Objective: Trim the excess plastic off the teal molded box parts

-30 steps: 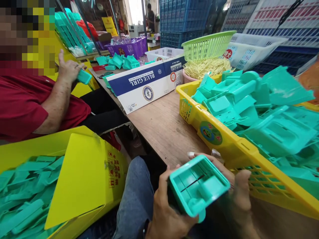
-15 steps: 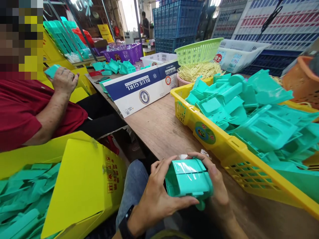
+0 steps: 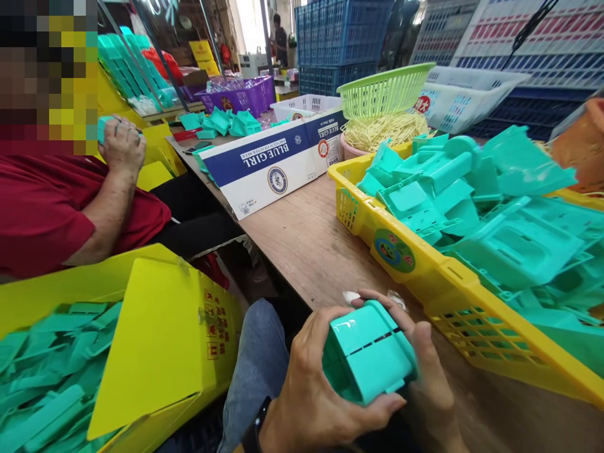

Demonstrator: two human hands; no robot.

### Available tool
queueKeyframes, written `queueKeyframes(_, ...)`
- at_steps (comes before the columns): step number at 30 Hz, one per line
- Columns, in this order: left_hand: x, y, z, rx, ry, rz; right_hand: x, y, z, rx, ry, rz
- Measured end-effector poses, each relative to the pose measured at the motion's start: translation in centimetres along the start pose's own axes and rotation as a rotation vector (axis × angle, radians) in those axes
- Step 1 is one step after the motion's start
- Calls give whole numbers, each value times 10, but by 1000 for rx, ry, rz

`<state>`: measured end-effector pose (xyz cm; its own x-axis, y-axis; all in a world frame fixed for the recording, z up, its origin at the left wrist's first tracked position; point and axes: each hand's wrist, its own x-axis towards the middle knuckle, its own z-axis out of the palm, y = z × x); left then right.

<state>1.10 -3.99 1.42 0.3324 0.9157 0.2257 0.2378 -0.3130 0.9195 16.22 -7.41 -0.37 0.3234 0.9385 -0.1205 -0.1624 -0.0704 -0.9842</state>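
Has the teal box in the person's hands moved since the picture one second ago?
Yes: the teal box has turned; its open side, then in full view, now faces left, away from the yellow basket.

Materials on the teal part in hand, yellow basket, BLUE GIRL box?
Teal part: likely molded plastic, glossy; bright highlights, thin walls, clean-cut slots.
Yellow basket: probably plastic too, slight sheen; lattice openings molded into the wall.
BLUE GIRL box: looks like printed cardboard, fairly matte; flat panels. Coating unclear.
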Motion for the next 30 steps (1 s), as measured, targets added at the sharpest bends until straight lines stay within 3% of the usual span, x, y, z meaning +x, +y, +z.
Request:
queueKeyframes(6, -6, 1, 2, -55, -5, -5, -6, -12, 10, 70, 50, 143)
queueKeyframes(9, -14, -3, 9, -46, 15, 55, -7, -2, 3, 37, 58, 61)
queueKeyframes(14, -20, -8, 22, 9, 164, 148, -2, 4, -13, -57, -73, -124)
queueKeyframes(16, -17, -8, 20, 52, 104, 211, 3, -2, -14, -90, -89, -177)
queueKeyframes(18, -13, -9, 15, 92, 31, 238, 10, -9, -11, -33, -24, -199)
queueKeyframes(21, -8, -9, 9, 80, -16, 153, 19, -15, -9, 78, 92, -141)
queueKeyframes(23, -5, -9, 7, 87, 11, 112, 23, -15, -13, -81, 115, -131)
queueKeyframes(26, 1, -6, 6, 213, 52, 156, 20, -14, -20, -463, 109, -314)
queueKeyframes(30, 6, -1, 7, 332, -5, 234, 11, -15, -20, -606, -70, -536)
